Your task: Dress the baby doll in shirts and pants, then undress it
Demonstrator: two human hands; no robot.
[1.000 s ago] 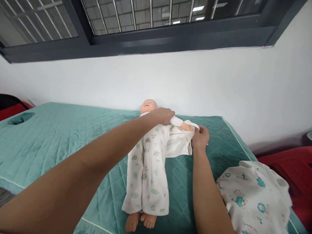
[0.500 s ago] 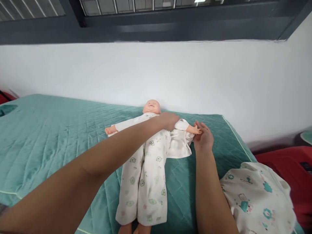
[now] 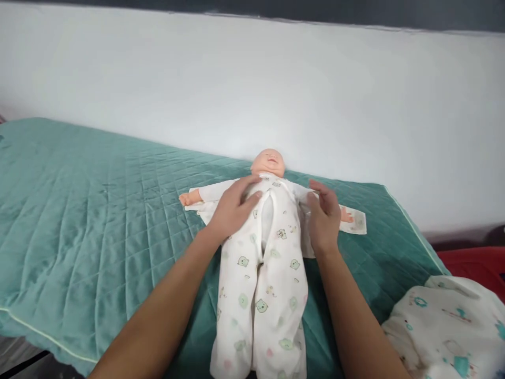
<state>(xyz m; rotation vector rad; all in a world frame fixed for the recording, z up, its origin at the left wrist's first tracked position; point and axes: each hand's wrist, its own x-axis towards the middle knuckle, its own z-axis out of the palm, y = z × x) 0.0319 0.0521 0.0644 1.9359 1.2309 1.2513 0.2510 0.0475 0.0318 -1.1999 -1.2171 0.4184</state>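
A baby doll point(image 3: 268, 160) lies on its back with both arms spread. It wears white printed baby clothes point(image 3: 262, 300) with green animal faces; the front gapes over a plain white patch. My left hand point(image 3: 235, 208), fingers apart, rests on the chest at the left. By the doll's arm on the right is my right hand point(image 3: 324, 216), fingers curved and spread, holding nothing I can see. A printed white sleeve end point(image 3: 357, 222) lies flat under the doll's hand on that side. The doll's other hand point(image 3: 190, 198) sticks out from a plain white sleeve.
Beneath the doll is a green quilted cover point(image 3: 118, 226) with a pale piped edge. A printed white cloth point(image 3: 445, 326) is bunched at the right front, beside a red object point(image 3: 477, 263). A white wall point(image 3: 197, 89) stands close behind the doll's head.
My left hand has drawn back from the doll's arm at right to its chest. My right hand has moved off the doll's hand. The sleeve end there now lies spread out. The view has tilted down.
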